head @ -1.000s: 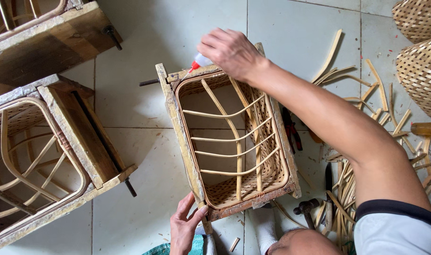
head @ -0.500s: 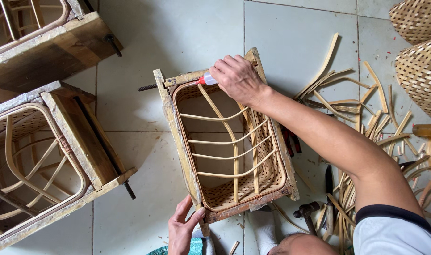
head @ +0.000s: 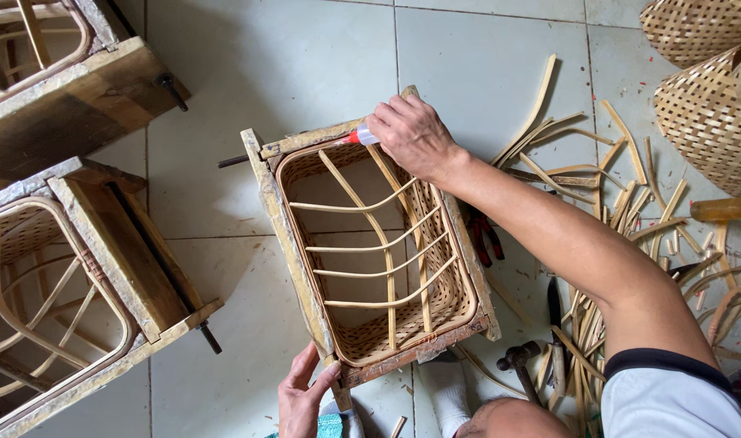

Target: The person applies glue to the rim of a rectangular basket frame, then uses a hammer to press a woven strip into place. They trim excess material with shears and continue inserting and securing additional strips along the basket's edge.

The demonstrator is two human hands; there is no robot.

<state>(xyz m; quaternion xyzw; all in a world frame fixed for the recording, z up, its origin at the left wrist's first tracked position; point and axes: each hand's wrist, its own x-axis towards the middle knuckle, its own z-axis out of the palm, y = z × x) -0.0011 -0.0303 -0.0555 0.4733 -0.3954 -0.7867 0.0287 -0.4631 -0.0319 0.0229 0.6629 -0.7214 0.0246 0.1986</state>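
On the tiled floor, a half-woven basket (head: 378,259) sits in its wooden mould (head: 283,235); woven walls are up, the base is bare ribs only. At the mould's far rim, the right hand (head: 415,134) grips a small red-tipped bottle (head: 360,137), while the left hand (head: 304,397), fingers spread, braces the near corner.

A basket (head: 378,259) sits inside a frame (head: 283,235) on the floor (head: 289,65). The right hand (head: 415,134) is at its far edge with a small bottle (head: 360,137). The left hand (head: 304,397) is at its near corner. Two more frames (head: 78,284) lie to the left. Strips (head: 614,186) lie to the right, with a hammer (head: 520,365) near them. Woven baskets (head: 707,89) sit far right.
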